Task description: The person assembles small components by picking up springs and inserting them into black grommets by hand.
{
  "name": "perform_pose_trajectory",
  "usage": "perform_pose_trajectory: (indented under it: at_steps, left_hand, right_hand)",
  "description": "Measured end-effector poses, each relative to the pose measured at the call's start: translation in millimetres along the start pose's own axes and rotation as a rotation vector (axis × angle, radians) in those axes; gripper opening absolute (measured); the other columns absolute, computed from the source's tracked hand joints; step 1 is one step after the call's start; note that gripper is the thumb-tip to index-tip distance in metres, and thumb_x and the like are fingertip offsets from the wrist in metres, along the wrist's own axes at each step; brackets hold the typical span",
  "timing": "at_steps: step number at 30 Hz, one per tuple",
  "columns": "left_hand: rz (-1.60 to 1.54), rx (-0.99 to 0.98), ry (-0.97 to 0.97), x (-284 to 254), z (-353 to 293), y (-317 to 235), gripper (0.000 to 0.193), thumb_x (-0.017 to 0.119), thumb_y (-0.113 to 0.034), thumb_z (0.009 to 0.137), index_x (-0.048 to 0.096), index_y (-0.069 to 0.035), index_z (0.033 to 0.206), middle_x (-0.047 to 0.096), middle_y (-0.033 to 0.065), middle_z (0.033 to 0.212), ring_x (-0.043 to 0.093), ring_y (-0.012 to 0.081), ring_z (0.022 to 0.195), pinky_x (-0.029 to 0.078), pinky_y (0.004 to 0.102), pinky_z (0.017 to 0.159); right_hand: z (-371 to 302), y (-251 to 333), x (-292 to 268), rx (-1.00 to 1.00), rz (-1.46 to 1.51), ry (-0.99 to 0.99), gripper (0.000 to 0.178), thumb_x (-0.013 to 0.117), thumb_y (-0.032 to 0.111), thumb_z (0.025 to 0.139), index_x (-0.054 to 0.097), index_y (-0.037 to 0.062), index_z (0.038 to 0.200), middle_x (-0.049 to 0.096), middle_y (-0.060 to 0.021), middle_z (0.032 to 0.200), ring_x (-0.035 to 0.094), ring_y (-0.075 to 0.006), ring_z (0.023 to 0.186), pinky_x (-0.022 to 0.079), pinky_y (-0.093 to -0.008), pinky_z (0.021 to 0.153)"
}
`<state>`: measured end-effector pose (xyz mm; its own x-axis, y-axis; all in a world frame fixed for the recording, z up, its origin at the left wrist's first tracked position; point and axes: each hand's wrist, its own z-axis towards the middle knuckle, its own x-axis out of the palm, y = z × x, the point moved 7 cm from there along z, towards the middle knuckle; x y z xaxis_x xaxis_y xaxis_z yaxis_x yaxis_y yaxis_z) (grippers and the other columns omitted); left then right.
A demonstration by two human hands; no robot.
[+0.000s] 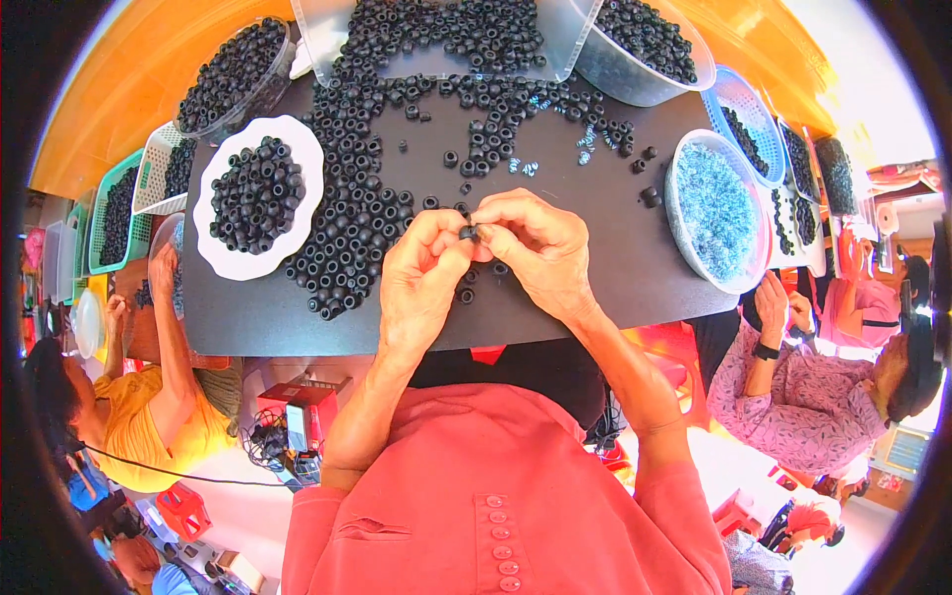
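Note:
Over the near middle of the dark table point(635, 273), my two hands meet fingertip to fingertip. A small round black hollow piece point(469, 232) is pinched between them. My left hand point(420, 278) grips it with thumb and forefinger. The fingers of my right hand point(540, 253) are closed at its other side; whether they hold a second small part is hidden. Many similar black pieces point(347, 198) lie loose to the left of my hands and beyond them. A few small bluish, coil-like pieces point(585, 149) lie past my right hand.
A scalloped white plate point(309, 203) of black pieces stands left. At right is a round bowl point(684, 253) of bluish bits. A clear bin point(555, 69) and round tubs point(706, 74) stand at the far edge. People sit at both sides, one in yellow point(183, 426), one in patterned pink point(793, 416).

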<state>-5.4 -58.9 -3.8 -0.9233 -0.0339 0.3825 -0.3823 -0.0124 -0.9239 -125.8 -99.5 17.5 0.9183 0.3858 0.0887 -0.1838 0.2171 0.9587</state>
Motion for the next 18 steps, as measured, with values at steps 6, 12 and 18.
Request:
perform_pose_trajectory:
  at_steps: [6, 12, 18]
  left_hand:
    - [0.019, -0.009, -0.016, -1.2, -0.6, 1.5, 0.015, 0.051, 0.002, 0.088, 0.052, -0.001, 0.103, 0.062, 0.0029, 0.083, 0.058, 0.0069, 0.078, 0.044, 0.0195, 0.069]
    - [0.030, -0.019, -0.032, 0.1, -1.1, 1.6, 0.014, 0.052, 0.002, 0.088, 0.052, -0.001, 0.101, 0.058, -0.0019, 0.080, 0.053, 0.0034, 0.074, 0.040, 0.0162, 0.063]
    - [-0.013, -0.030, -0.027, -2.5, 0.4, 3.2, 0.013, 0.052, 0.002, 0.088, 0.054, -0.001, 0.100, 0.057, -0.0018, 0.082, 0.052, 0.0037, 0.074, 0.043, 0.0188, 0.069]
  right_hand:
    - [-2.0, 1.7, 0.3, -0.044, -0.024, -0.033, 0.013, 0.060, -0.006, 0.081, 0.063, -0.0017, 0.094, 0.062, -0.0086, 0.092, 0.061, -0.0103, 0.069, 0.050, -0.0229, 0.063]
    - [-3.3, 0.1, -0.5, -0.025, 0.022, -0.045, 0.015, 0.062, -0.006, 0.079, 0.064, -0.0019, 0.093, 0.062, -0.0079, 0.092, 0.061, -0.0107, 0.074, 0.050, -0.0232, 0.064]
    - [-0.6, 9.4, 1.0, -0.152, -0.243, 0.000, 0.023, 0.064, -0.005, 0.075, 0.065, 0.0016, 0.097, 0.061, -0.0089, 0.095, 0.061, -0.0119, 0.075, 0.050, -0.0246, 0.068]
